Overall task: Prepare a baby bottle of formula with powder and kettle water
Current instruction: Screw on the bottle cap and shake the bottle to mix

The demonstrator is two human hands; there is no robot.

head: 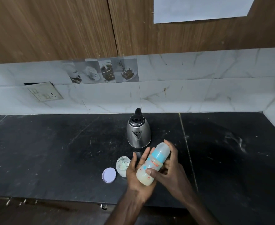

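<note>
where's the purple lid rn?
Head view, lower centre: the purple lid lies on the black counter, just left of the open powder jar.

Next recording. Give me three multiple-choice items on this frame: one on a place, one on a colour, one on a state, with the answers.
1. The lilac lid lies:
A. on the counter, left of the open powder container
B. screwed onto that container
C. on a shelf

2. The collar of the baby bottle is:
A. red
B. blue
C. green

3. The baby bottle is:
A. empty and uncapped
B. standing on the counter
C. capped, tilted and holding milky liquid

Answers:
1 A: the lid rests flat on the counter beside the container, which shows a scoop inside.
2 B: a blue band sits under the clear cap.
3 C: the left hand and the right hand hold it slanted above the counter, with pale liquid in its lower part.
</note>
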